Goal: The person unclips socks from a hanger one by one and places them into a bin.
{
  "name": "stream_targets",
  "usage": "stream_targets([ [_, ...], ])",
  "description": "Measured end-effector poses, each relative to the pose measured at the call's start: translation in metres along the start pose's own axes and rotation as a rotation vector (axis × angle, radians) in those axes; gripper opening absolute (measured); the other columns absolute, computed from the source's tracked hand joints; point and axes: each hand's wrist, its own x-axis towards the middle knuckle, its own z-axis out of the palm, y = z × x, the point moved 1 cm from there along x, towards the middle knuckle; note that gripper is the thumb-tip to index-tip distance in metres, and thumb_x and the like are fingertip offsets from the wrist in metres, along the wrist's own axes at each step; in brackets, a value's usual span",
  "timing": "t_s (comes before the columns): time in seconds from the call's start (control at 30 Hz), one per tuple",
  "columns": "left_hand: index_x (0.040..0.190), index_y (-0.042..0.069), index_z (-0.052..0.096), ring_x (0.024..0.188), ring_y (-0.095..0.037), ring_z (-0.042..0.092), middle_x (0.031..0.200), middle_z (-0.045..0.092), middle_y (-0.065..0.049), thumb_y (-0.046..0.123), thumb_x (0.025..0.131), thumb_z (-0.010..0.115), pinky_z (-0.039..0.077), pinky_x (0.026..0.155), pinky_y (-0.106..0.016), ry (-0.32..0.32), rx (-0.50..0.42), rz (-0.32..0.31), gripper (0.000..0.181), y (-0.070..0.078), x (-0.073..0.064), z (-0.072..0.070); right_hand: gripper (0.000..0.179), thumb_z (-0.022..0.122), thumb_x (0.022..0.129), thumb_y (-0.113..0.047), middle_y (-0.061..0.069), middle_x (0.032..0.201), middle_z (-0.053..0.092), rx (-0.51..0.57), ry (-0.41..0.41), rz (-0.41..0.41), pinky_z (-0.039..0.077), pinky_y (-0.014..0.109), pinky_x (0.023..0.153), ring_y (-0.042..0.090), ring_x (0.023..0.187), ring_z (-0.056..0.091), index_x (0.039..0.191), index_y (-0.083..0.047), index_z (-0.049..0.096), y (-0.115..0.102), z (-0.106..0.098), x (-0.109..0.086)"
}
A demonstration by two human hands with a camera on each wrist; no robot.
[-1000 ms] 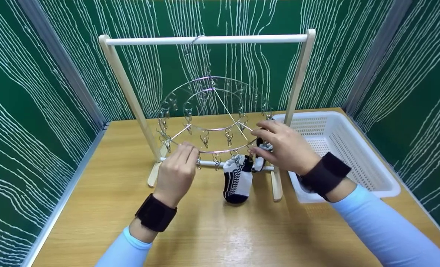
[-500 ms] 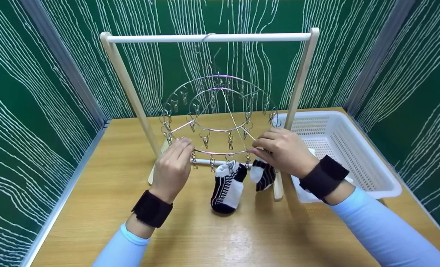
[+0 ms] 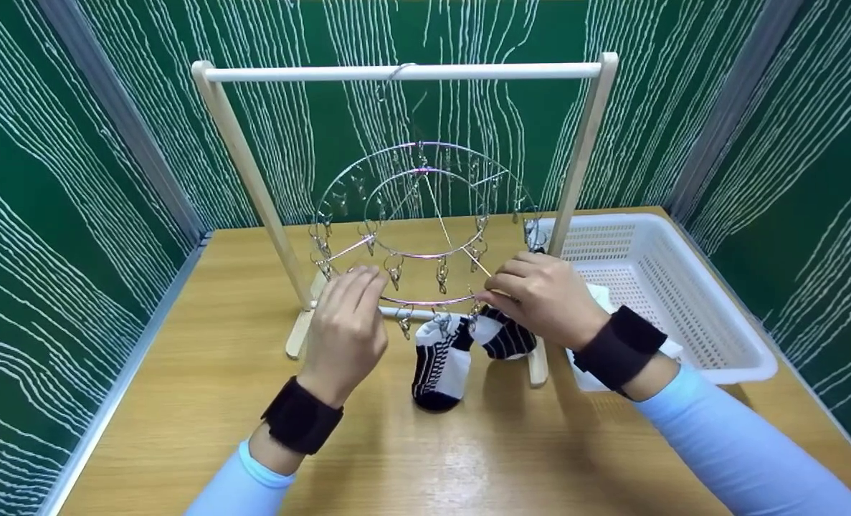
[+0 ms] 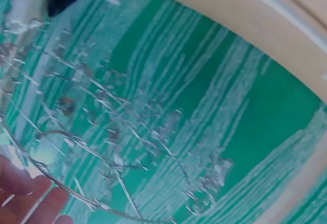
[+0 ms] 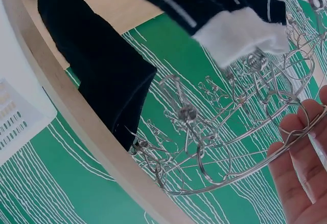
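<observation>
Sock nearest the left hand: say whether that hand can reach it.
Probably yes: the sock hangs right of the left hand, and the head view shows only a clip between them, near the sock's top; the hand would first need to leave the hanger.

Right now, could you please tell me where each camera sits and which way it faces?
Head: worn on the head, looking forward and down at the ring hanger and socks; left hand, right hand and sleeves show.
Left wrist: worn there, looking through the hanger to the green wall; left fingers show.
Right wrist: worn there, looking past socks to the hanger; right fingers show.
Head and right wrist share the hanger, socks and basket.
</observation>
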Motion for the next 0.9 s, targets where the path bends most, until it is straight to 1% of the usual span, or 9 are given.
stream_targets([
  [0.07, 0.115, -0.005, 0.072, 0.105, -0.035, 0.075, 0.113, 0.078, -0.023, -0.005, 0.083, 0.074, 0.063, 0.096, -0.050, 0.018, -0.025, 0.007, 0.032, 0.007, 0.000, -0.001, 0.018, 0.089, 0.089, -0.023, 0.005, 0.080, 0.078, -0.003, 0.002, 0.007, 0.061, 0.035, 0.064, 0.023, 0.071, 0.069, 0.085, -0.008, 0.080, 0.000, 0.000, 0.000],
  [0.13, 0.112, -0.005, 0.070, 0.097, -0.032, 0.074, 0.106, 0.077, -0.021, -0.001, 0.084, 0.076, 0.065, 0.088, -0.045, 0.042, -0.062, 0.028, 0.029, 0.016, 0.001, -0.001, 0.018, 0.089, 0.089, -0.023, 0.005, 0.080, 0.078, -0.005, 0.002, 0.013, 0.062, 0.035, 0.064, 0.022, 0.071, 0.069, 0.084, -0.009, 0.080, 0.000, 0.001, 0.000],
  [0.2, 0.107, -0.002, 0.070, 0.087, -0.027, 0.073, 0.097, 0.076, -0.016, 0.003, 0.084, 0.080, 0.064, 0.079, -0.038, 0.048, -0.103, 0.050, 0.025, 0.025, 0.001, -0.002, 0.018, 0.089, 0.089, -0.024, 0.005, 0.081, 0.079, -0.008, 0.002, 0.015, 0.062, 0.036, 0.064, 0.023, 0.071, 0.070, 0.085, -0.009, 0.080, -0.001, 0.001, 0.000],
  [0.27, 0.101, 0.001, 0.070, 0.079, -0.024, 0.071, 0.089, 0.076, -0.011, 0.007, 0.085, 0.083, 0.062, 0.071, -0.032, 0.035, -0.138, 0.063, 0.022, 0.034, 0.002, -0.001, 0.018, 0.089, 0.090, -0.024, 0.006, 0.081, 0.079, -0.009, 0.000, 0.018, 0.063, 0.036, 0.065, 0.023, 0.072, 0.070, 0.085, -0.009, 0.080, -0.001, 0.001, 0.001],
  [0.33, 0.098, 0.004, 0.072, 0.073, -0.021, 0.070, 0.085, 0.076, -0.006, 0.011, 0.087, 0.086, 0.059, 0.066, -0.030, 0.000, -0.166, 0.054, 0.020, 0.041, 0.002, -0.001, 0.018, 0.089, 0.089, -0.023, 0.006, 0.081, 0.079, -0.010, -0.003, 0.020, 0.063, 0.036, 0.065, 0.023, 0.071, 0.070, 0.085, -0.008, 0.080, -0.002, 0.000, 0.001],
  [0.47, 0.097, 0.003, 0.076, 0.070, -0.022, 0.073, 0.082, 0.078, -0.006, 0.019, 0.090, 0.089, 0.061, 0.065, -0.034, -0.083, -0.170, -0.007, 0.022, 0.051, 0.000, 0.002, 0.017, 0.089, 0.089, -0.023, 0.007, 0.081, 0.079, -0.006, -0.004, 0.025, 0.062, 0.036, 0.064, 0.024, 0.071, 0.070, 0.085, -0.008, 0.080, -0.002, 0.000, 0.001],
  [0.6, 0.100, 0.001, 0.078, 0.070, -0.022, 0.076, 0.083, 0.080, -0.007, 0.028, 0.093, 0.088, 0.063, 0.064, -0.035, -0.168, -0.109, -0.074, 0.029, 0.056, -0.003, 0.007, 0.018, 0.089, 0.089, -0.022, 0.006, 0.081, 0.079, -0.003, 0.008, 0.022, 0.063, 0.037, 0.065, 0.024, 0.072, 0.070, 0.085, -0.008, 0.080, -0.002, 0.001, 0.001],
  [0.8, 0.098, 0.004, 0.077, 0.069, -0.025, 0.074, 0.080, 0.077, -0.007, 0.036, 0.096, 0.084, 0.061, 0.057, -0.038, -0.277, -0.065, -0.205, 0.032, 0.057, -0.006, 0.014, 0.017, 0.089, 0.089, -0.021, 0.006, 0.081, 0.078, 0.009, 0.014, 0.018, 0.063, 0.037, 0.065, 0.024, 0.072, 0.070, 0.085, -0.008, 0.080, -0.003, 0.000, 0.001],
  [0.9, 0.094, 0.007, 0.076, 0.066, -0.026, 0.072, 0.075, 0.074, -0.006, 0.039, 0.097, 0.083, 0.058, 0.052, -0.038, -0.306, -0.047, -0.240, 0.033, 0.056, -0.006, 0.018, 0.017, 0.089, 0.089, -0.022, 0.006, 0.080, 0.079, 0.007, 0.012, 0.020, 0.064, 0.037, 0.065, 0.024, 0.072, 0.071, 0.085, -0.008, 0.080, -0.004, 0.000, 0.001],
])
